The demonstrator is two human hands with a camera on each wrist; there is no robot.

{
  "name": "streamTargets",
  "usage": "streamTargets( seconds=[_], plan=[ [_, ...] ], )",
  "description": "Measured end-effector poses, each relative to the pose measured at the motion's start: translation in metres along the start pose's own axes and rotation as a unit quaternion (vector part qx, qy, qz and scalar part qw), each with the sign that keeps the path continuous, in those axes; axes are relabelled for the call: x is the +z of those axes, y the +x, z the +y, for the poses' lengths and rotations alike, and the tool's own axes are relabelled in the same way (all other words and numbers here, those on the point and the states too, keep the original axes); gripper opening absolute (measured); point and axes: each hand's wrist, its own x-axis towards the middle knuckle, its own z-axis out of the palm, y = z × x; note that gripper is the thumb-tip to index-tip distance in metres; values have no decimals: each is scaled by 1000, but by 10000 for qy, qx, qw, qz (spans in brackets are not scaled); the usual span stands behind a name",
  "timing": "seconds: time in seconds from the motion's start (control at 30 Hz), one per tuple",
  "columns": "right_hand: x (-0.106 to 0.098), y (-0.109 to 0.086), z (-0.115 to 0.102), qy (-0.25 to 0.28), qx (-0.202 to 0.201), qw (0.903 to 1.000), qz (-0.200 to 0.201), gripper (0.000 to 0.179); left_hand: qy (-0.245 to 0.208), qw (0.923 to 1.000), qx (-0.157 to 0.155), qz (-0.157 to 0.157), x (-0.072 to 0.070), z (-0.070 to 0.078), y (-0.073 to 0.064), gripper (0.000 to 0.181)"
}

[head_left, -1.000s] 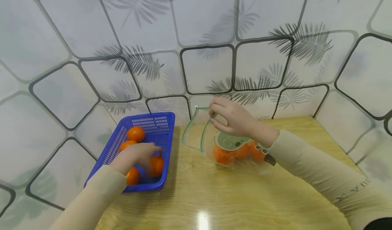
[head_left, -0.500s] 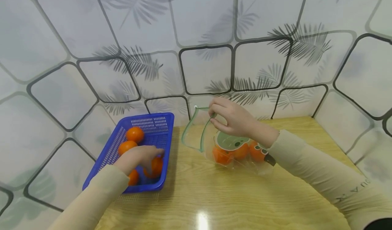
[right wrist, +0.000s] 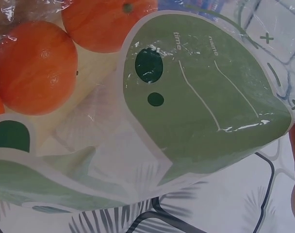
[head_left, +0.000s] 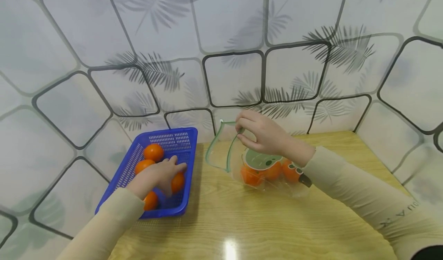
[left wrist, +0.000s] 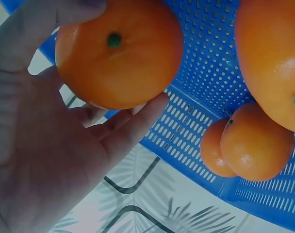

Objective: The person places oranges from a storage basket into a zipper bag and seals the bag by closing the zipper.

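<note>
Inside the blue basket (head_left: 192, 167), my left hand (head_left: 154, 177) holds an orange (left wrist: 123, 58) near the right wall. The left wrist view shows the thumb over its top and the fingers around its far side. Other oranges (head_left: 154, 152) lie beside it in the basket. My right hand (head_left: 263, 133) pinches the green-edged mouth of a clear plastic zip bag (head_left: 261, 160), which gapes toward the basket. Oranges (head_left: 252, 175) rest in the bottom of the bag. A green printed shape (right wrist: 201, 97) on the bag fills much of the right wrist view.
Basket and bag stand side by side on a light wooden table (head_left: 221, 214), with bare wood between them. Close behind rises a patterned wall (head_left: 235, 79), which also bounds the table on both sides.
My left fingers have shifted and spread around the orange, which sits slightly farther up in the head view. The right hand and the bag stay in place.
</note>
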Motion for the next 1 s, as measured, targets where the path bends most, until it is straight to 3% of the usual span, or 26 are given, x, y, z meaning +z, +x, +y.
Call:
streamTargets(
  seconds=[0.37,1.0],
  plan=[
    [0,-2,-1,-10,92,10000,-21,10,247,9969,484,571,-3,-1,0,88],
    [1,0,0,-1,68,10000,-11,10,416,9899,759,1120,-26,1,-7,81]
  ],
)
